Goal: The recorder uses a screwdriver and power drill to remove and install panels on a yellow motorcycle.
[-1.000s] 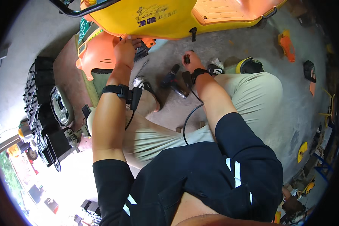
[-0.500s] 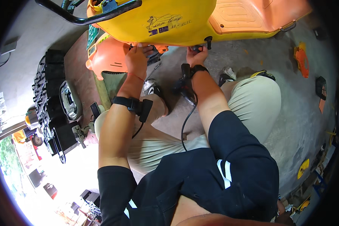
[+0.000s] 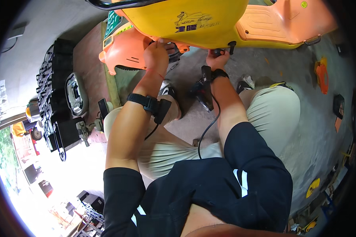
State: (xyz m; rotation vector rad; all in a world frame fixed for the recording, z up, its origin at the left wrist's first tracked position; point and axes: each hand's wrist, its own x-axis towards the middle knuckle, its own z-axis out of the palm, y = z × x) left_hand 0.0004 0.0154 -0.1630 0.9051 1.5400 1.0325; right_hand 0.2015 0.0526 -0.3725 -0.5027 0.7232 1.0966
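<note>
A scooter with a yellow body (image 3: 213, 23) stands in front of me at the top of the view. My left hand (image 3: 156, 55) is at the body's lower edge, beside the orange fender (image 3: 126, 53). Its fingers are apart and reach to the right beneath the edge; the fingertips are partly hidden. My right hand (image 3: 217, 60), farther right under the same edge, is closed round a black rounded part (image 3: 217, 51). Just right of it a black peg-like part (image 3: 232, 46) sticks out from the body. Whether the rounded part is fixed to the scooter, I cannot tell.
A dark power drill (image 3: 201, 98) lies on the floor near my right wrist. The scooter's orange footboard (image 3: 267, 24) extends to the right. At the left are a black rack (image 3: 53, 83) and a grey impact wrench (image 3: 83, 132). Orange and yellow pieces (image 3: 322, 79) lie at the right.
The scooter and both hands appear shifted to the right and slightly upward as the view moves. Both hands keep their places on the scooter; my right hand still grips the black rounded part.
</note>
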